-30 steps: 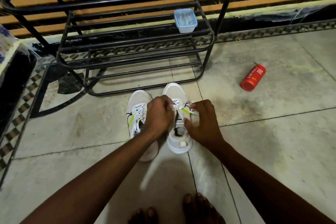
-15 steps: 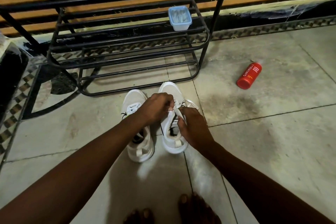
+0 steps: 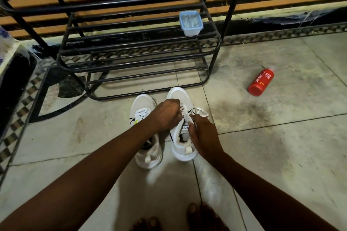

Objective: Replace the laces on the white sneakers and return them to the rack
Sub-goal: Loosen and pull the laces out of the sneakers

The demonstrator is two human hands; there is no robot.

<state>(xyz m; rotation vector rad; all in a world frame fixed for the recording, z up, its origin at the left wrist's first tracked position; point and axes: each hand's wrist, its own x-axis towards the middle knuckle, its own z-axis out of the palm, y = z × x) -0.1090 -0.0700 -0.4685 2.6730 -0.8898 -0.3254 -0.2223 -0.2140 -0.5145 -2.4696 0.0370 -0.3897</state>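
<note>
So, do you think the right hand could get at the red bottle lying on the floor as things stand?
Probably yes: only bare floor lies between the right hand and the red bottle. But that hand pinches the lace of the right-hand sneaker, so it must let go first.

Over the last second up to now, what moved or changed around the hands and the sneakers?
The right hand drew in from the outer side of the right sneaker to its tongue, where it now pinches the lace. The left hand kept its grip on the lace higher up. The right sneaker, its pair, the rack, the blue container and the red bottle stayed put.
</note>
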